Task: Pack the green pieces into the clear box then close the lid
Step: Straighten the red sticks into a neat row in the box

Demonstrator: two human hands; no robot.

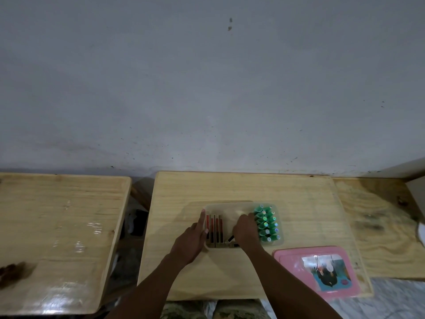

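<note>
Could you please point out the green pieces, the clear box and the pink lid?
green pieces (268,223): head view, middle of the cluster.
clear box (230,206): head view, far wall.
pink lid (318,272): head view, its picture, near the centre.

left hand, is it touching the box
Touching. The head view shows the left hand with its forefinger laid along the left wall of the box and its thumb over the rim.

The green pieces (266,223) (small capped cylinders with shiny tips) were packed in close rows at the right end of the clear box (239,204), which was set open on the bench (230,187). The pink lid (287,256), a picture on it, was laid flat just beside the box's near right corner.
</note>
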